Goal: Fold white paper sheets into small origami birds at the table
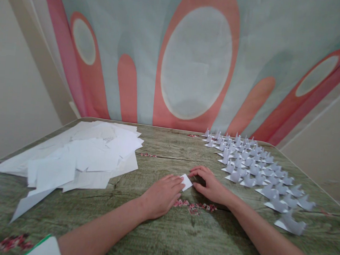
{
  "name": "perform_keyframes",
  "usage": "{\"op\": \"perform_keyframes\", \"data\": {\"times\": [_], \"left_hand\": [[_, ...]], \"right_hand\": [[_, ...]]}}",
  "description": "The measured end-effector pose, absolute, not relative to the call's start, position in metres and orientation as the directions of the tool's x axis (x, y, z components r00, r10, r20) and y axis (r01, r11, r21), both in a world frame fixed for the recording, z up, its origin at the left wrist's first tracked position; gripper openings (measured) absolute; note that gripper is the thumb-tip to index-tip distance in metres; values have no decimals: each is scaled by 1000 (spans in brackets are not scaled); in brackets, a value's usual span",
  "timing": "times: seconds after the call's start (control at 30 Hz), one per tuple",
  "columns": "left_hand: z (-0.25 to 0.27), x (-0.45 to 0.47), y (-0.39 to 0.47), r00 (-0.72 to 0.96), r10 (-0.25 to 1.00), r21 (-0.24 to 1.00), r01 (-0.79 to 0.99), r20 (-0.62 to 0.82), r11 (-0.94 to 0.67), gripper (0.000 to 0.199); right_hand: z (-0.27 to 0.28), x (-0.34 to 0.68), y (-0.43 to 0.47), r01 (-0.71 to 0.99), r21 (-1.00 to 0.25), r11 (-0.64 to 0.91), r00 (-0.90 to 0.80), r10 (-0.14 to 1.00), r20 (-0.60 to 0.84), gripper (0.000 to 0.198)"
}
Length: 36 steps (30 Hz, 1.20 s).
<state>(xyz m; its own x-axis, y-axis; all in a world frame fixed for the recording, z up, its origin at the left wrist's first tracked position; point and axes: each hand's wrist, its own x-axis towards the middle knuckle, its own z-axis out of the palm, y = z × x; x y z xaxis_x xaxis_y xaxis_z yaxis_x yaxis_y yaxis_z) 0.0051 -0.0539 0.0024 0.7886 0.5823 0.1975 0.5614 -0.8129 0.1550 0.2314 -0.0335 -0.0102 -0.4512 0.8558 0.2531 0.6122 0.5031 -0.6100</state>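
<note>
A small folded white square of paper [186, 182] lies on the table between my two hands, one corner pointing away. My left hand [163, 192] rests flat over its left side, with the fingers stretched out and hiding part of it. Close to the right edge of the paper is my right hand [208, 184], its thumb and forefinger apart and curved. The forefinger tip is near the upper right edge; whether it touches the paper I cannot tell.
A loose pile of white paper sheets [97, 157] covers the left of the table. On the right stand several rows of folded white paper birds [253, 169]. The wood-patterned table top [163, 142] has printed pink flowers. A patterned backdrop [148, 31] hangs behind.
</note>
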Motion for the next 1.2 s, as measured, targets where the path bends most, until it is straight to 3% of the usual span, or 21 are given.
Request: {"op": "perform_keyframes", "data": {"times": [0.23, 0.7, 0.87, 1.07, 1.2], "left_hand": [[1, 4, -54, 794, 572, 147, 553, 205, -820, 32], [2, 4, -53, 765, 603, 251, 552, 226, -795, 30], [7, 4, -54, 756, 592, 219, 550, 278, -806, 28], [13, 8, -60, 781, 585, 94, 580, 218, -809, 27], [11, 9, -61, 775, 593, 92, 588, 221, -803, 26]], "right_hand": [[-12, 231, -34, 659, -573, 487, -429, 869, 245, 34], [-9, 233, -34, 609, -609, 508, -458, 852, 253, 28], [-14, 232, -33, 563, -611, 556, -482, 822, 303, 21], [-18, 233, -30, 540, -632, 555, -497, 817, 293, 12], [-16, 233, -30, 544, -633, 551, -503, 818, 280, 10]]}}
